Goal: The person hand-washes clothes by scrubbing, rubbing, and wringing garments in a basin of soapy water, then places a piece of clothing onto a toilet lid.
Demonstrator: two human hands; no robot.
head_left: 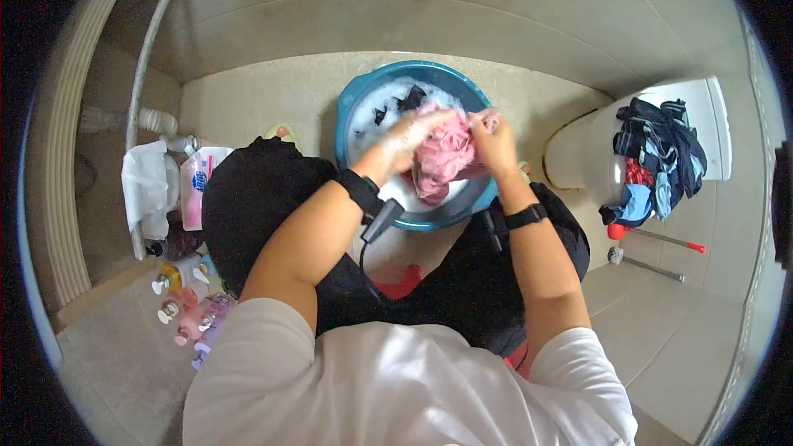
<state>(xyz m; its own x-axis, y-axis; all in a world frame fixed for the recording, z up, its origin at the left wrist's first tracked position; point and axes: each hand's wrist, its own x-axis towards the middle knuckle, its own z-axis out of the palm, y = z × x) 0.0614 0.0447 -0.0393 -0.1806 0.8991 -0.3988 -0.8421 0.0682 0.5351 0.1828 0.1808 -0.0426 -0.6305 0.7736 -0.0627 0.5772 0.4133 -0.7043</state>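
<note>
Scrubbing, it seemed: the right hand (496, 144) had fingers clamped on the pink cloth (448, 149) over the blue tub (467, 89); the left hand's (409, 134) pressed it (closed? couldn't tell); more rubbing needed steady hold.

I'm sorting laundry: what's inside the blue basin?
Inside the blue basin, white suds and some dark fabric show. The left hand and right hand hold pink cloth over it. The basin's bottom and anything under the suds or cloth are hidden.

Blue lettering (199, 179), on pink-and-white pack (192, 211), too blurred to read
</note>
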